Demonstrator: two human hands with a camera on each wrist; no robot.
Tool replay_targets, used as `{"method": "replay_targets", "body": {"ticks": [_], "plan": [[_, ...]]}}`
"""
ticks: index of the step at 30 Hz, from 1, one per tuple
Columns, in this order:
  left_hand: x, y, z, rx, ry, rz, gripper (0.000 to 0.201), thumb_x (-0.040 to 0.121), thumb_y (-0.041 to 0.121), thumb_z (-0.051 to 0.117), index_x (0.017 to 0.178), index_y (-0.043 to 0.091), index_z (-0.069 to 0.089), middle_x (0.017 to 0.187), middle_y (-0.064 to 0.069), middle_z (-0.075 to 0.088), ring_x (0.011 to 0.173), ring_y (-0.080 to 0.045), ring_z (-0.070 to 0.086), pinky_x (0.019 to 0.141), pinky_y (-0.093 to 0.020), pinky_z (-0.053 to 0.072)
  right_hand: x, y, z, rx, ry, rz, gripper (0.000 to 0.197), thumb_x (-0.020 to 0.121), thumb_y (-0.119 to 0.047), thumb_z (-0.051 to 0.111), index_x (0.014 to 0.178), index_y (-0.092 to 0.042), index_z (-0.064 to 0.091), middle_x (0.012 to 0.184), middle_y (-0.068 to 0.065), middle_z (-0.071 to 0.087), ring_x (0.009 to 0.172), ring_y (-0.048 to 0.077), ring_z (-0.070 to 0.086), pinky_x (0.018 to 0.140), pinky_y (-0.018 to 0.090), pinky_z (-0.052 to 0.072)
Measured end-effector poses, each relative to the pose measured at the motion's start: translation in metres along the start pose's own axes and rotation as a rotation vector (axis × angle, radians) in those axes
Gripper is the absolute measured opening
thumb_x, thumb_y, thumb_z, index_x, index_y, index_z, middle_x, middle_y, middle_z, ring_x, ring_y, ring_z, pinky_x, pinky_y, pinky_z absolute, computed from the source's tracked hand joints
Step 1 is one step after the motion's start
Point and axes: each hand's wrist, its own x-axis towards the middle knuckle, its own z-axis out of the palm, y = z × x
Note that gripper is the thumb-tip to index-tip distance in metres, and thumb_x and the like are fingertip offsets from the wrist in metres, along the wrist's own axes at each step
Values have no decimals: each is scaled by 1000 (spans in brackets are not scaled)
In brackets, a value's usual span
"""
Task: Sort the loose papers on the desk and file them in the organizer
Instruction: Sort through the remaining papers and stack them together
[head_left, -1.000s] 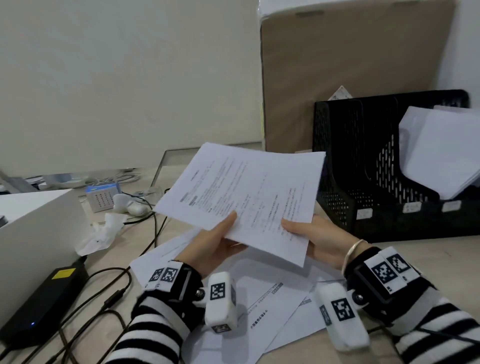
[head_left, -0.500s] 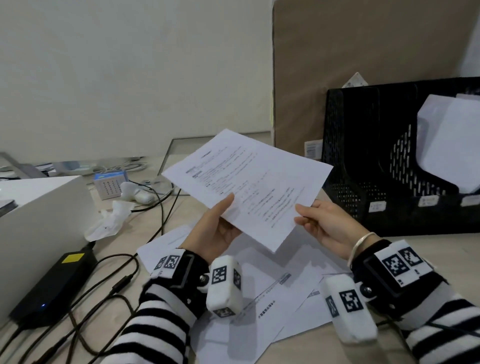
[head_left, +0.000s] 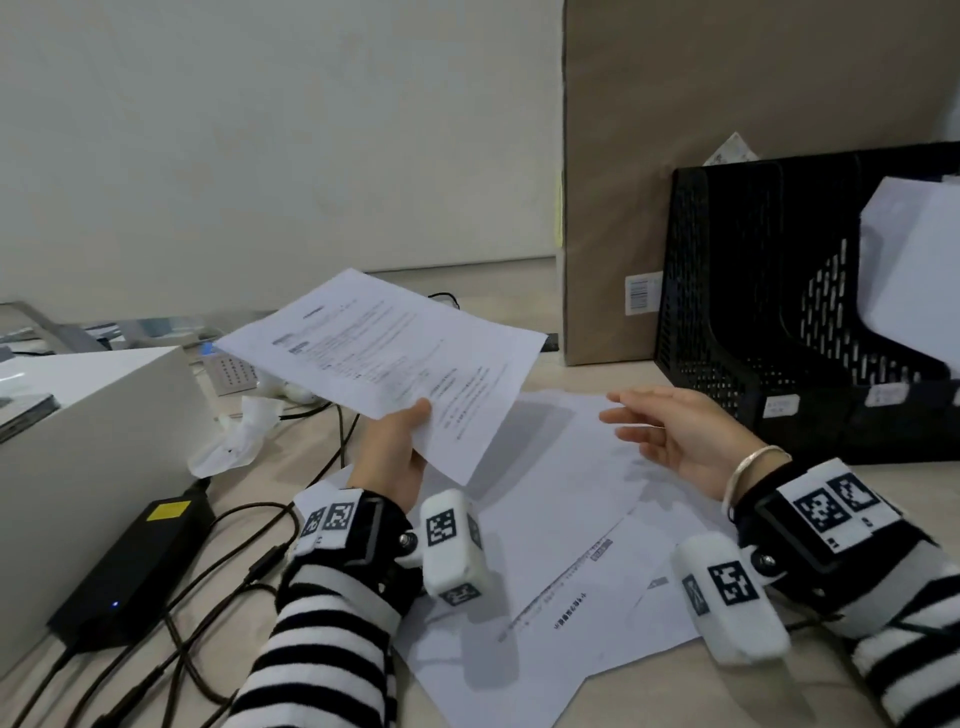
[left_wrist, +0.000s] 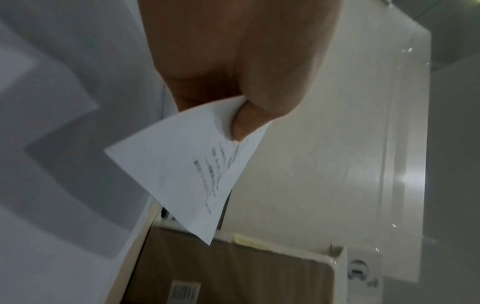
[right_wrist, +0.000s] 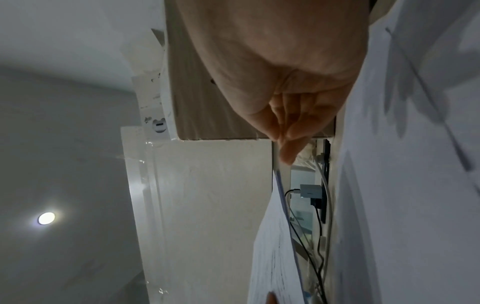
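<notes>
My left hand (head_left: 400, 447) pinches a printed sheet (head_left: 384, 353) near its lower edge and holds it tilted above the desk; in the left wrist view the thumb presses the sheet (left_wrist: 189, 164) against the fingers. My right hand (head_left: 670, 431) hovers apart from the sheet, fingers straight and relaxed, holding nothing, above several loose papers (head_left: 561, 545) spread on the desk. The black mesh organizer (head_left: 737, 291) stands at the right, with white sheets (head_left: 914, 260) in a far-right slot. In the right wrist view the right hand (right_wrist: 288, 131) shows extended fingers beside the held sheet (right_wrist: 272, 236).
A white box (head_left: 88, 431) sits at the left, with a black power adapter (head_left: 135, 561) and tangled cables (head_left: 218, 597) in front of it. A crumpled tissue (head_left: 234, 436) lies behind. A tall brown board (head_left: 675, 130) leans against the wall behind the organizer.
My right hand has let go of the sheet and moved away to the right. The left hand alone now holds it, shifted left and tilted flatter.
</notes>
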Motion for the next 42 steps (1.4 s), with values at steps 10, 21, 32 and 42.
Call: {"method": "replay_targets", "body": {"ticks": [10, 21, 32, 42], "plan": [[15, 6, -32, -56, 60, 8, 32, 95, 8, 53, 127, 9, 57, 121, -12, 68, 113, -35, 63, 103, -54, 43, 67, -40, 47, -1296, -53, 37, 44, 84, -30, 71, 119, -6, 61, 120, 9, 62, 107, 24, 60, 88, 35, 51], [6, 7, -28, -21, -44, -73, 36, 94, 5, 52, 129, 9, 55, 118, -16, 69, 111, -39, 64, 101, -56, 44, 97, -29, 35, -1626, 67, 205, 54, 71, -44, 76, 111, -10, 65, 105, 6, 69, 96, 27, 65, 90, 32, 51], [-22, 24, -10, 32, -131, -158, 27, 95, 1, 50, 121, 6, 57, 101, -17, 73, 89, -35, 70, 68, -42, 56, 7, -56, -13, -94, 420, -598, 19, 95, -6, 50, 86, -16, 63, 78, -6, 64, 70, 7, 59, 65, 22, 49], [-25, 15, 6, 192, -128, -250, 18, 101, 15, 44, 104, 4, 58, 74, -14, 75, 62, -26, 73, 55, -34, 55, -5, 0, -4, -705, -308, -257, 38, 98, -14, 49, 116, -42, 65, 151, -11, 33, 146, 4, 2, 120, 36, 2]]}}
